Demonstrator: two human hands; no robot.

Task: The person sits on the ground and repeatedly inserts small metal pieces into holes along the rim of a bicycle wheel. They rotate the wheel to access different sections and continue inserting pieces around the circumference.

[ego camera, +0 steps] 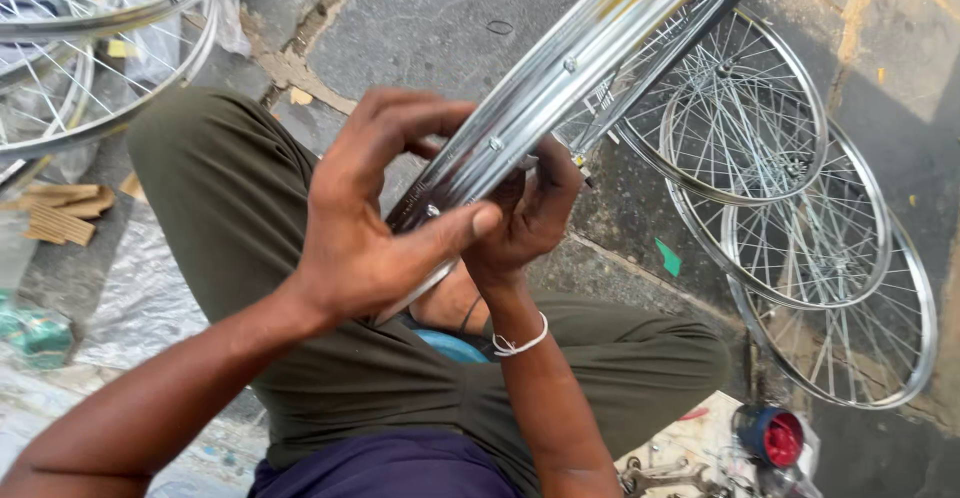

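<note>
Up and left of the hands lie spoked wheels (pixel 70 68) on plastic sheeting. The left hand (pixel 365 223) grips a shiny wheel rim (pixel 560 73), thumb pressed along it; the right hand (pixel 525 213) closes around the rim from behind. Right of the hands, three finished wheels (pixel 800 248) overlap on the pavement, with a red-and-blue can (pixel 772 436) below them.

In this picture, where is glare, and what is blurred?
Head view: glare streaks along the shiny rim held in the left hand and right hand; the rim's upper end looks smeared; the leaning wheels stay fairly sharp, in soft, even light.
</note>
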